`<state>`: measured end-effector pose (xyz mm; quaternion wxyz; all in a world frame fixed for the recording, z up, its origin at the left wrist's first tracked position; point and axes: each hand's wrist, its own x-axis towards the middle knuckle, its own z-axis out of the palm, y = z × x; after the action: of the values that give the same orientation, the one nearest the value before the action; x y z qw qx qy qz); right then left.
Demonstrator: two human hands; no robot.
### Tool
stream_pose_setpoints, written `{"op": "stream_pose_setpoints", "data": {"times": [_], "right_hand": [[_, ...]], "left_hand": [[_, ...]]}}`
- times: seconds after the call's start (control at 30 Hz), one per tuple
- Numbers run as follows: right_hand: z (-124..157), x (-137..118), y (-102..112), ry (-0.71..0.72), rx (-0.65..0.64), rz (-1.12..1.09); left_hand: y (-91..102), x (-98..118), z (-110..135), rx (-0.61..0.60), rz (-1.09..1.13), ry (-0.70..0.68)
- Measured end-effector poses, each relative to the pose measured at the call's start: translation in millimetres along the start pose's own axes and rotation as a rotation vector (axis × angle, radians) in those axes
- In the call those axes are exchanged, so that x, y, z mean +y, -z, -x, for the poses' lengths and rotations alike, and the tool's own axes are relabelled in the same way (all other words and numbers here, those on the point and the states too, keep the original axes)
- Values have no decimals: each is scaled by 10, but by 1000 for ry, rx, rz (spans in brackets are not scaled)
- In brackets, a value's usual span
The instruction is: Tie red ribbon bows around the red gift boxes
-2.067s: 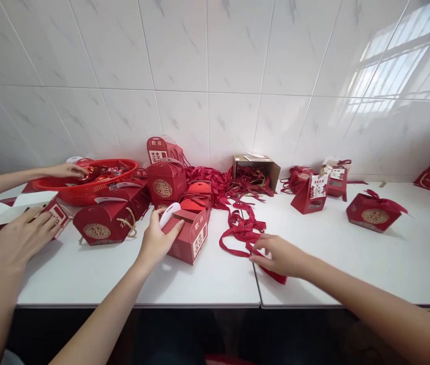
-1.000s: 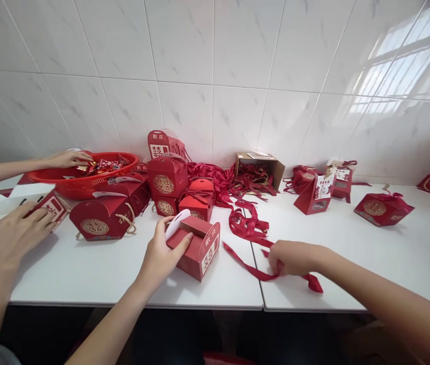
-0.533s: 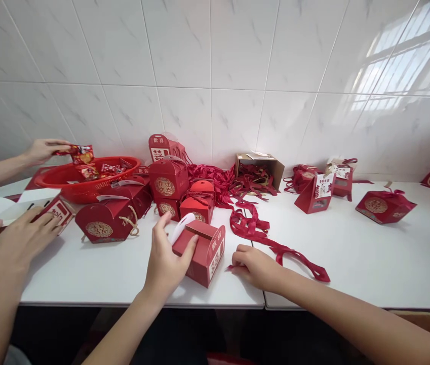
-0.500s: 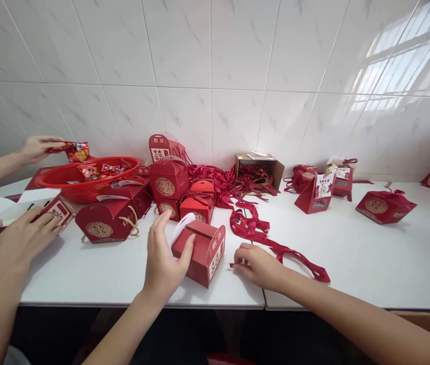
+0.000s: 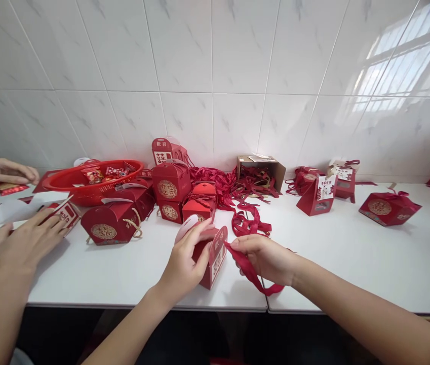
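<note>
A small red gift box [image 5: 209, 276] with rounded end flaps stands near the table's front edge. My left hand [image 5: 184, 261] is wrapped over its top, fingers across the flaps and thumb at the printed end panel. Just right of it, my right hand [image 5: 268, 258] pinches the end of a red ribbon [image 5: 250, 271] against that panel's upper edge. The ribbon hangs in a loop below my fingers. Behind the box lie another curled red ribbon [image 5: 250, 225] and a red box with a cord handle [image 5: 199, 200].
At left, a co-worker's hands [image 5: 28, 243] handle a box and a red packet [image 5: 9, 189] beside a red basket [image 5: 85, 192]. Stacked boxes [image 5: 171, 180] and a carton [image 5: 281, 177] of ribbons stand along the tiled wall. Finished-looking red boxes [image 5: 380, 208] sit at right.
My right hand has lifted the ribbon and brought its end to the box. My left hand has moved right and closed over the box top. The co-worker's far hand has moved left with a packet.
</note>
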<state>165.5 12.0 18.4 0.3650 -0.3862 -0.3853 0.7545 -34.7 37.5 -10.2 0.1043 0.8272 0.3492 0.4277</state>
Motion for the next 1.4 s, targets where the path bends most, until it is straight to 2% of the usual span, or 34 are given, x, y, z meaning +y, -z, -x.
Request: {"op": "stream_pose_setpoints", "data": {"times": [0.13, 0.43, 0.53, 0.63, 0.7, 0.77, 0.83, 0.9, 1.0, 1.07, 1.13, 1.2, 1.3, 1.4], "right_hand": [[-66, -18, -48, 13, -30, 17], [-163, -60, -65, 44, 15, 57], [-209, -50, -73, 70, 45, 111], [-221, -55, -82, 88, 111, 255], [-214, -73, -80, 165, 204, 417], [-206, -102, -82, 349, 324, 588], [-207, -136, -102, 556, 367, 717], [-222, -173, -149, 665, 271, 764], [-243, -237, -242, 640, 72, 666], [-218, -299, -285, 635, 61, 573], [-134, -386, -297, 671, 113, 504], [5, -493, -291, 734, 175, 419], [234, -646, -298, 866, 231, 260], [330, -714, -361, 947, 211, 208]], "left_hand": [[5, 1, -18, -2, 15, -14], [21, -2, -56, 7, -39, -42], [11, -11, -85, 24, -70, -75], [-1, -25, -112, 56, -96, -128], [6, -27, -132, 113, -112, -162], [32, -9, -168, 185, -134, -186], [78, 41, -227, 248, -159, -201], [138, 119, -303, 299, -177, -195], [239, 230, -398, 357, -172, -169], [302, 250, -414, 382, -182, -122], [344, 202, -382, 368, -211, -13], [351, 102, -318, 289, -226, 166], [284, -61, -224, 93, -183, 451], [167, -134, -177, 25, -156, 578]]}}
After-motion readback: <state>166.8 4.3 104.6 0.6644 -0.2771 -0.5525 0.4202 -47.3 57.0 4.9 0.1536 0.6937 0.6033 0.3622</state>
